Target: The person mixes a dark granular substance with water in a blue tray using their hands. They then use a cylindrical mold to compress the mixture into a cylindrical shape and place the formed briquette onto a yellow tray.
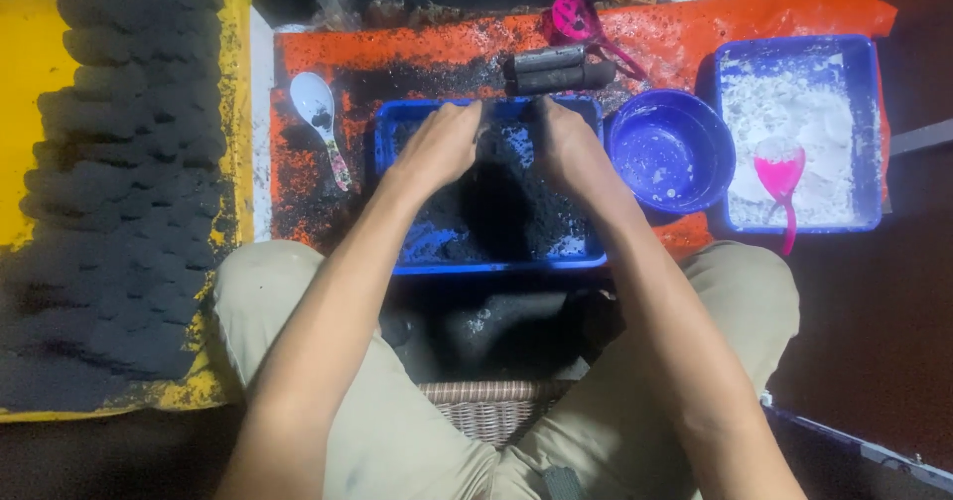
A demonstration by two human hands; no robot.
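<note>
My left hand [437, 147] and right hand [568, 147], fingers curled down together into the black powdery mass [496, 212] filling the blue rectangular plastic tray [496, 262] between my knees, should press evenly inward, keeping crumbs off the orange plastic-covered surface [417, 48].

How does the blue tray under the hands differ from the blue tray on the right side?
The blue tray under the hands holds black powder, while the blue tray on the right holds white powder. Both the left hand and the right hand reach into the first; no hand touches the second, where only a pink scoop lies. Both are rectangular and rest on the orange sheet.
</note>
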